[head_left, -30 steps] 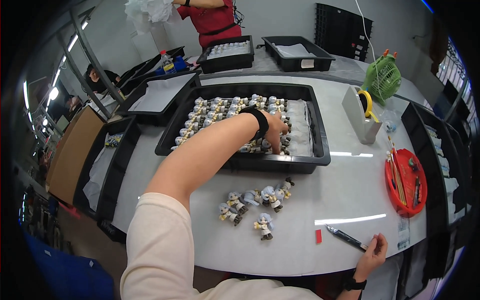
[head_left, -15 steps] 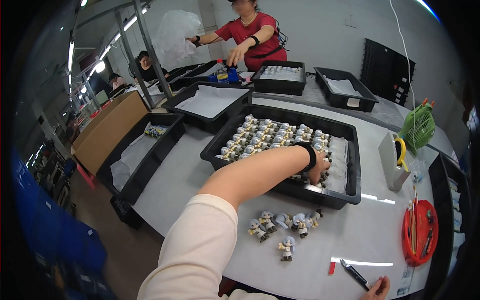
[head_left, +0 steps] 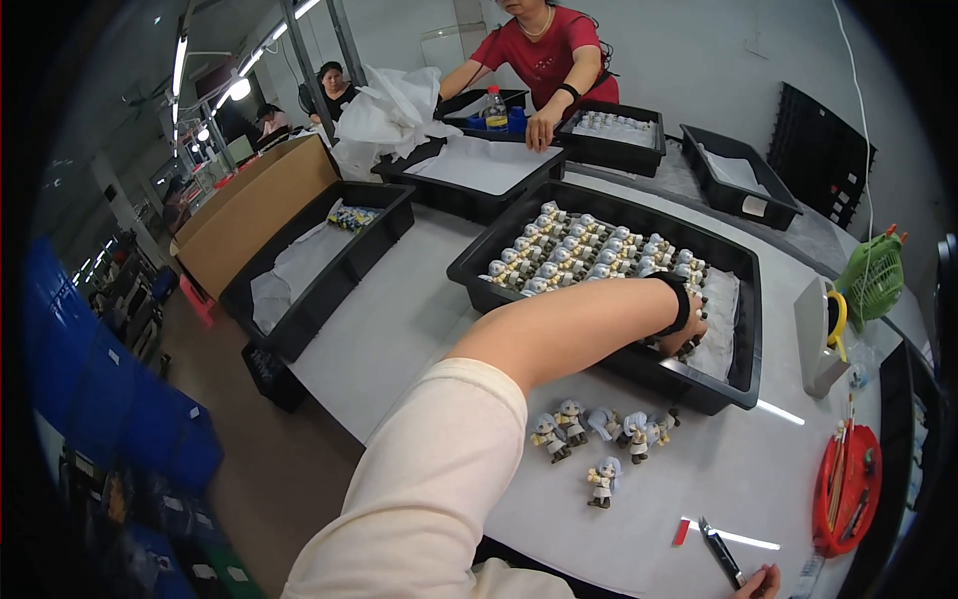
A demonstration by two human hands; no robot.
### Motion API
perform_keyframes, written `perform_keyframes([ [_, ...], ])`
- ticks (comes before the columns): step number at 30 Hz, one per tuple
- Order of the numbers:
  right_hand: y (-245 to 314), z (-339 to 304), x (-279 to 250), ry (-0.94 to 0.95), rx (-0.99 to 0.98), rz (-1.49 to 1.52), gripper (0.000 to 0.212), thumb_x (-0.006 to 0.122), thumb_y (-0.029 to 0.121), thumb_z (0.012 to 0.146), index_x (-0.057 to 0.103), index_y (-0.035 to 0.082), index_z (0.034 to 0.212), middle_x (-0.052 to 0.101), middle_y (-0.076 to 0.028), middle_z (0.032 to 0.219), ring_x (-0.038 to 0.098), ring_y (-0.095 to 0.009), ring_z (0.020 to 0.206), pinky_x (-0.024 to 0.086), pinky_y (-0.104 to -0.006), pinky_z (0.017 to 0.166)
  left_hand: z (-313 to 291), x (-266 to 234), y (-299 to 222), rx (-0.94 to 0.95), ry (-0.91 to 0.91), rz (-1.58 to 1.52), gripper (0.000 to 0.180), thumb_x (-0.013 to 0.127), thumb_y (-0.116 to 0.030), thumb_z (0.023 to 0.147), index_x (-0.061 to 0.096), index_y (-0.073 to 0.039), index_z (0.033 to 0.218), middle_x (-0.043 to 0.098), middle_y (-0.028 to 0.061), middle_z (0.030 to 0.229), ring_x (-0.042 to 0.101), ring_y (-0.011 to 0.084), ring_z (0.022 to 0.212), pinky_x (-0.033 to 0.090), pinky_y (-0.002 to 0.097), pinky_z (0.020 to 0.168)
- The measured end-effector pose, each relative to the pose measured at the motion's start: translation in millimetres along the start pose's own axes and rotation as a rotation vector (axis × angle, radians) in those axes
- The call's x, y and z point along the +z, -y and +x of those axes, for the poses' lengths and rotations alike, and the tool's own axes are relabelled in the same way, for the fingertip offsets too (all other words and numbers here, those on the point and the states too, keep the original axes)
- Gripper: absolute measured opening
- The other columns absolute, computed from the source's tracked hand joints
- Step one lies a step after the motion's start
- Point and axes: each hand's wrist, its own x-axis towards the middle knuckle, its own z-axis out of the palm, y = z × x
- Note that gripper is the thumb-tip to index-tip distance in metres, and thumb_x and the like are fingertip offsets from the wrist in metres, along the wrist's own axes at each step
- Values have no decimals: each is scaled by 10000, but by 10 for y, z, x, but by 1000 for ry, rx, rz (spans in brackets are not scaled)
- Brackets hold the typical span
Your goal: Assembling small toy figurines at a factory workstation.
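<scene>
My left hand point(head_left: 689, 327) reaches into a large black tray point(head_left: 750, 374) and closes on a small figurine at the right end of the packed rows; its fingers partly hide that piece. Several rows of silver-haired figurines point(head_left: 579, 245) stand in this tray, beside a bare strip of white liner point(head_left: 717, 344). In front of the tray, several loose figurines point(head_left: 604, 481) lie or stand on the table. My right hand point(head_left: 763, 583), cut off by the lower edge, has curled fingers beside the handle of a craft knife point(head_left: 720, 552); what they hold, if anything, is hidden.
A red basket point(head_left: 828, 529) with brushes, a white holder point(head_left: 813, 344) with yellow-handled scissors and a green basket point(head_left: 876, 275) stand at right. Black trays point(head_left: 339, 299) sit at left and behind. Across the table, a person in red point(head_left: 549, 60) handles white sheeting point(head_left: 384, 120).
The view has shifted, moving most things rightward in the picture. The person across the table has lowered the white sheeting beside a lined tray and put a hand on that tray. My left hand stays among the figurines.
</scene>
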Motion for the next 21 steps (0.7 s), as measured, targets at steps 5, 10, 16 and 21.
perform_keyframes([
  [5,-17,-12,-5,-22,-6,14,220,585,135,806,595,-49,927,619,-172,860,593,-261,768,472,-315,729,230,12,-54,-10,93,102,601,614,-339,674,438,-184,1227,353,199,1251,449,349,1109,412,433,864],
  [10,-73,-19,3,-30,-7,28,198,583,113,804,597,-53,910,619,-174,860,594,-253,763,475,-309,719,145,117,114,73,-52,-149,767,725,-334,578,367,-169,1235,265,184,1303,441,376,1100,392,432,886],
  [16,-372,21,32,37,85,189,214,493,58,867,522,-57,1045,573,-104,955,541,-147,880,415,-239,802,-113,63,489,272,-398,-645,628,745,-138,516,456,-33,1064,545,100,910,520,173,866,427,289,764],
  [21,-318,16,74,37,79,176,191,493,46,862,534,-53,1021,576,-99,944,549,-150,866,421,-244,794,-894,-186,498,322,-578,-865,511,696,-61,553,437,-48,994,487,27,852,464,100,768,427,245,670],
])
